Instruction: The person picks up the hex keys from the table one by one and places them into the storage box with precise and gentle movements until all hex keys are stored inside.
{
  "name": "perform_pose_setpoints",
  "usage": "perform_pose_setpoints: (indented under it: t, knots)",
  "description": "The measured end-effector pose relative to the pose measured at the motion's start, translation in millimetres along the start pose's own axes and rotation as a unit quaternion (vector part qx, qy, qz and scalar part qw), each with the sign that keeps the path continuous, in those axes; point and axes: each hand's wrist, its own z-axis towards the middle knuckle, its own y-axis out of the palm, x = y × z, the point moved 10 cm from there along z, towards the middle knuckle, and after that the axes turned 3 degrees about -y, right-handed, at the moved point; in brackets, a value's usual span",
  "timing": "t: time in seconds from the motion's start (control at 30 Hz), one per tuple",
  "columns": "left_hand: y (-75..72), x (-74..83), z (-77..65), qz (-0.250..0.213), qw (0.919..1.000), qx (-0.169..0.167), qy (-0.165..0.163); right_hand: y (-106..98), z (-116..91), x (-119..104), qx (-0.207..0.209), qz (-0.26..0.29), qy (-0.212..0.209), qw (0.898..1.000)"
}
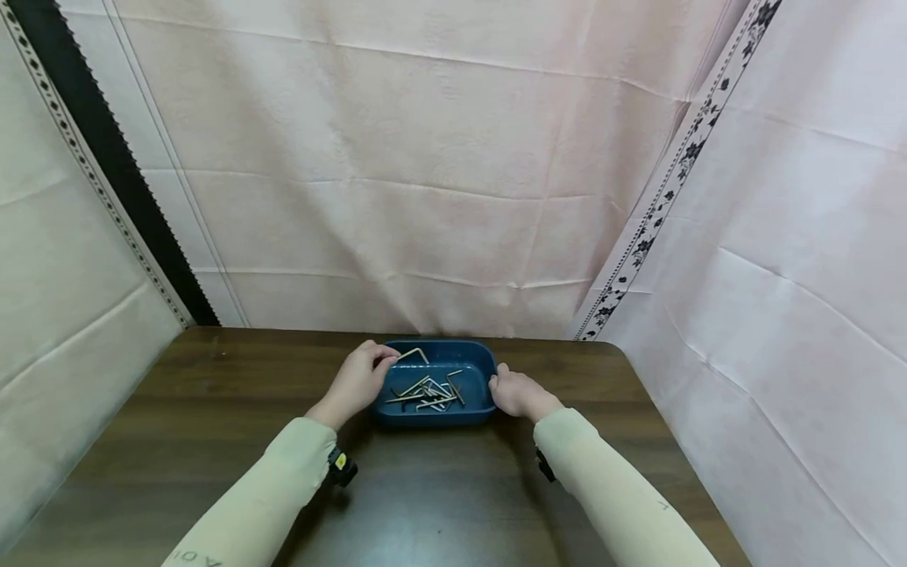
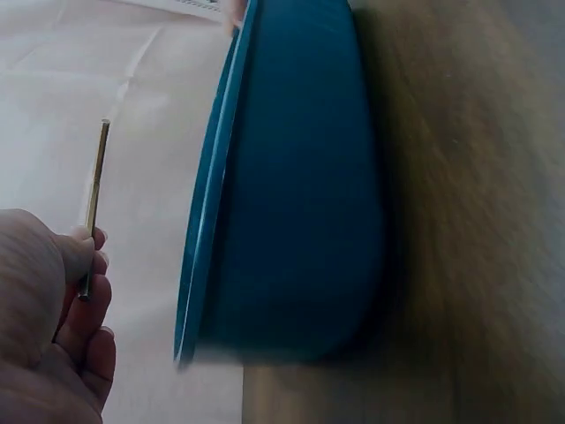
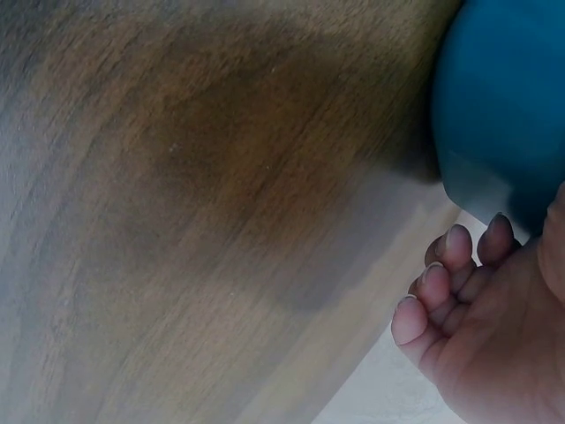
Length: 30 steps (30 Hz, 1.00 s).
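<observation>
A blue rectangular tray [image 1: 434, 420] stands on the table, with several brass-coloured L-shaped hex keys [image 1: 435, 396] piled loosely inside. My left hand [image 1: 354, 383] is at the tray's left side, pinching one hex key [image 1: 409, 354] between thumb and fingers; its bent end reaches over the tray. In the left wrist view the straight shank of that hex key [image 2: 97, 185] points up from the fingertips, beside the tray's wall [image 2: 291, 194]. My right hand [image 1: 520, 394] holds the tray's right rim. Its curled fingers [image 3: 430, 287] show below the tray in the right wrist view; the thumb is hidden there.
The tray sits near the back edge of the brown wooden table [image 1: 439, 504]. White cloth [image 1: 397, 197] hangs behind the table and on both sides. Dark devices [image 1: 342, 466] are strapped at both wrists.
</observation>
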Motion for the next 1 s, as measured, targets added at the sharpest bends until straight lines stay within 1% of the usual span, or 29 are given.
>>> perform_pose_setpoints:
  t: [0.1, 0.2, 0.33, 0.47, 0.7, 0.8, 0.9, 1.0]
  knots:
    - [14.2, 6.3, 10.3, 0.036, 0.9991, -0.008, 0.018, 1.3, 1.2, -0.5, -0.003, 0.002, 0.002, 1.0]
    - [28.8, 5.9, 20.4, 0.085, 0.9958, -0.018, 0.03, 1.0, 2.0, -0.6, -0.002, 0.005, 0.002, 1.0]
    - [43.0, -0.7, 29.9, 0.135, 0.9897, -0.039, 0.024, 0.0, 1.5, -1.4, 0.002, 0.003, 0.0, 1.0]
    - [49.2, -4.8, 34.5, 0.169, 0.984, -0.055, 0.009, -0.3, 0.7, -3.3, 0.003, 0.0, -0.007, 1.0]
    - [61.3, -7.5, 40.3, 0.218, 0.9725, -0.081, 0.01, -0.5, 1.5, 1.1, 0.001, -0.01, 0.004, 1.0]
    - [63.4, -11.1, 40.4, 0.234, 0.9679, -0.091, 0.006, -0.2, 1.8, -0.9, -0.001, -0.014, 0.001, 1.0]
    - [65.1, -12.8, 40.8, 0.241, 0.9658, -0.096, 0.007, -1.3, 1.4, -1.6, 0.003, -0.013, 0.001, 1.0]
    - [66.5, -13.4, 41.0, 0.239, 0.9657, -0.101, 0.009, -1.9, 1.0, -0.3, 0.005, -0.011, 0.003, 1.0]
